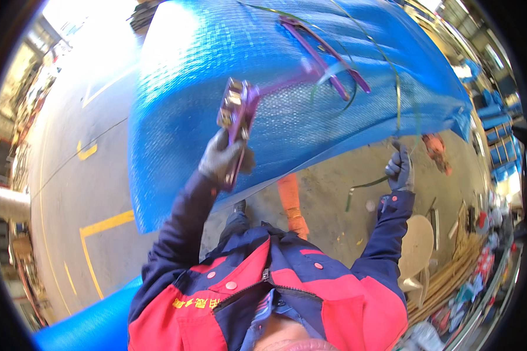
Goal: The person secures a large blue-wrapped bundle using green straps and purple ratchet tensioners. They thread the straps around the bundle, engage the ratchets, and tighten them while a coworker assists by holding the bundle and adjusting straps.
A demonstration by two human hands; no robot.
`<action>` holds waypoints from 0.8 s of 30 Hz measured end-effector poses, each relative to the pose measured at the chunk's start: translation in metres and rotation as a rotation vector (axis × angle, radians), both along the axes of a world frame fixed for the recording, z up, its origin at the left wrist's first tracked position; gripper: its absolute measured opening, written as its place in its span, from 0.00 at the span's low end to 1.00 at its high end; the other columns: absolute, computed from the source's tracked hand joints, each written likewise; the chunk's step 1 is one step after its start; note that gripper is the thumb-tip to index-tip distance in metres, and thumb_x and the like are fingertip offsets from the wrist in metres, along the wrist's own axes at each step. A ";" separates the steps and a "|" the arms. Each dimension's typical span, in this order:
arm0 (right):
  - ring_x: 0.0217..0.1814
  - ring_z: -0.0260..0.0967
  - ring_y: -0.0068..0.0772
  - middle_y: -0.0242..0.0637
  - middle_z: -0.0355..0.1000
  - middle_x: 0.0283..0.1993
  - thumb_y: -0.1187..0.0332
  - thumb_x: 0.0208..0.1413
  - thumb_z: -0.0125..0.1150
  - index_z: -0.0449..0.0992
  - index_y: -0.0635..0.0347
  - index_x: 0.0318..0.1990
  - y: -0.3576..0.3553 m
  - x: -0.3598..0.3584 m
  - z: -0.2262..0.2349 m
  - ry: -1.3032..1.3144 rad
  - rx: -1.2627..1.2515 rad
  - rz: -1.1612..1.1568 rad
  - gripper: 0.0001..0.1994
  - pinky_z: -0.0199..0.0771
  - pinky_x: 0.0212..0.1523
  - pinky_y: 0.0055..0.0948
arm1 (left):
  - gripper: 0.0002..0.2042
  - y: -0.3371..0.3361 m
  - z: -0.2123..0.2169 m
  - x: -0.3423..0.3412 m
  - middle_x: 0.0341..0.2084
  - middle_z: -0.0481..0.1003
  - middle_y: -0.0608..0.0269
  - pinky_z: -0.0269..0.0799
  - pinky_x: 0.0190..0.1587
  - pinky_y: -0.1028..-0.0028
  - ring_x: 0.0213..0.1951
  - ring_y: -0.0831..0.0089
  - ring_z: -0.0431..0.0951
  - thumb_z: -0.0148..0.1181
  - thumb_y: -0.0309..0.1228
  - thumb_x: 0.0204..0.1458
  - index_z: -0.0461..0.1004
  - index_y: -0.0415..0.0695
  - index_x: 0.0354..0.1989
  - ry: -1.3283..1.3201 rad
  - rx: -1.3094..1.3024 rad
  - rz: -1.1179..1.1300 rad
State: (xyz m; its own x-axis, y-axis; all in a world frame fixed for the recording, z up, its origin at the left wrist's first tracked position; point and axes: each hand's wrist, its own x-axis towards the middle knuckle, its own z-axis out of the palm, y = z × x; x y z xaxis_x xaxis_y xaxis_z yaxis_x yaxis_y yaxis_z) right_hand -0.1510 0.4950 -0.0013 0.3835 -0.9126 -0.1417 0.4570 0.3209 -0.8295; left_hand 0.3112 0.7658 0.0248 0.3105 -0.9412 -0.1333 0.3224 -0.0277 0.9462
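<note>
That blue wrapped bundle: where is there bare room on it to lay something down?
The blue wrapped bundle is bare on its left half, left of the purple strapping tool in the left hand. Its upper right is crowded with the tool's purple handles and green strap, pulled by the right hand.

A purple strapping tool [240, 108] and green strap [397, 88] lie against the blue, bubble-textured wrap [216, 58]; yellow lines [102, 225] mark the grey floor [64, 175].

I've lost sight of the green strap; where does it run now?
In the head view, the green strap runs over the blue wrapped bundle at upper right, down to the right hand.
</note>
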 end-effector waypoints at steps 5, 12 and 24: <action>0.15 0.52 0.13 0.15 0.60 0.19 0.48 0.70 0.60 0.80 0.52 0.51 -0.060 -0.217 -0.065 -0.270 0.324 -0.543 0.18 0.54 0.17 0.23 | 0.20 -0.179 0.007 0.100 0.35 0.82 0.47 0.85 0.34 0.58 0.31 0.56 0.86 0.62 0.42 0.65 0.72 0.35 0.52 -0.016 0.042 -0.136; 0.15 0.55 0.18 0.18 0.57 0.17 0.59 0.59 0.60 0.80 0.58 0.43 -0.004 -0.219 0.247 0.091 -0.605 -0.948 0.13 0.63 0.18 0.25 | 0.16 -0.319 -0.049 0.162 0.29 0.82 0.48 0.84 0.30 0.55 0.28 0.54 0.86 0.63 0.39 0.65 0.74 0.37 0.47 -0.173 0.206 -0.023; 0.40 0.78 0.34 0.36 0.81 0.42 0.62 0.68 0.57 0.78 0.60 0.54 0.091 0.034 0.289 1.773 -1.159 -0.685 0.14 0.78 0.44 0.35 | 0.27 -0.311 -0.075 0.174 0.42 0.84 0.44 0.78 0.50 0.59 0.46 0.49 0.85 0.65 0.53 0.56 0.83 0.40 0.51 -0.852 0.174 -0.023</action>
